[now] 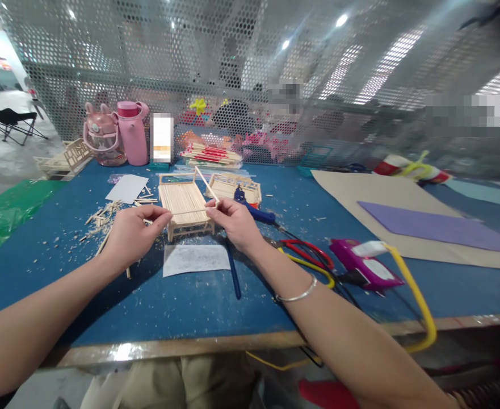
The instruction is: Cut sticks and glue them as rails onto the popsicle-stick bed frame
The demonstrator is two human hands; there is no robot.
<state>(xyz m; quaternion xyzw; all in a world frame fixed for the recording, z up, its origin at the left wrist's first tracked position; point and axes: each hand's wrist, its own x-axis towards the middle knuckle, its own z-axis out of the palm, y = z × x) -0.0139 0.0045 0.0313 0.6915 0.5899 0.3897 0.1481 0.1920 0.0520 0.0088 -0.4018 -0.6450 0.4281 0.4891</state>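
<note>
A small bed-like frame (184, 196) made of thin wooden sticks stands on the blue table. Across its front edge lies a thin stick (190, 212), pinched at one end between the thumb and fingers of my left hand (141, 227). My right hand (235, 223) pinches the other end, beside a slanting stick (205, 184) that rises from the frame's right side. Just in front of the frame is a white printed paper (196, 259). A blue-handled tool (260, 215) lies right of my right fingertips.
Stick offcuts (103, 218) litter the left side. Behind are pink bottles (133, 133), a bundle of sticks (211, 153) and a second stick piece (232, 188). To the right lie red-handled pliers (309, 250), a purple device (366, 267) with a yellow cable, and a purple sheet (437, 227).
</note>
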